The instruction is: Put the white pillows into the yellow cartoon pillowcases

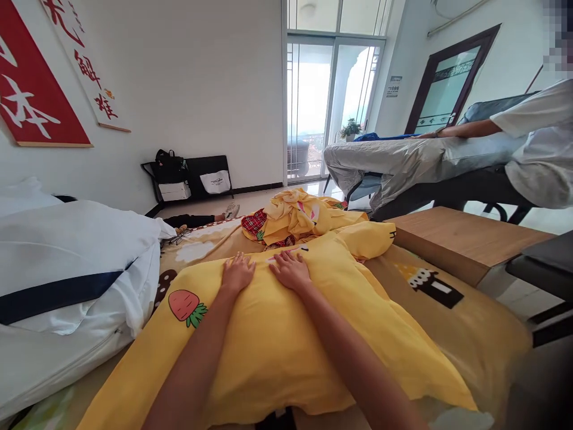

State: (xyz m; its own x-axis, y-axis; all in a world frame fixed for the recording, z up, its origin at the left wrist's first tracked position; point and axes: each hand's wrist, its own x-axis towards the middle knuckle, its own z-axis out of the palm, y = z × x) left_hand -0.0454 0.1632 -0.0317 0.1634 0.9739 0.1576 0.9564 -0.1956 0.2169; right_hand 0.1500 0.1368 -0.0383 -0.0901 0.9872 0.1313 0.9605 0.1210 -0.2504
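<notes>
A plump yellow pillow [273, 334] with a strawberry print near its left side lies in front of me. My left hand [238, 273] rests flat on its far part, fingers stretched forward. Beside it, my right hand [290, 270] lies palm down on the same pillow with its fingers spread. Neither hand grips anything. Just past my fingers is a crumpled heap of yellow patterned cloth [299, 212]. To the heap's right, another stuffed yellow piece [369, 239] touches the pillow.
White bedding with a dark band [80, 245] is piled at the left. A tan printed blanket [474, 298] lies under the pillow. On the right are a wooden box-like table [470, 233], a plastic-covered table [394, 158] and a person in a white shirt [544, 137]. Someone's leg [197, 220] shows beyond the bedding.
</notes>
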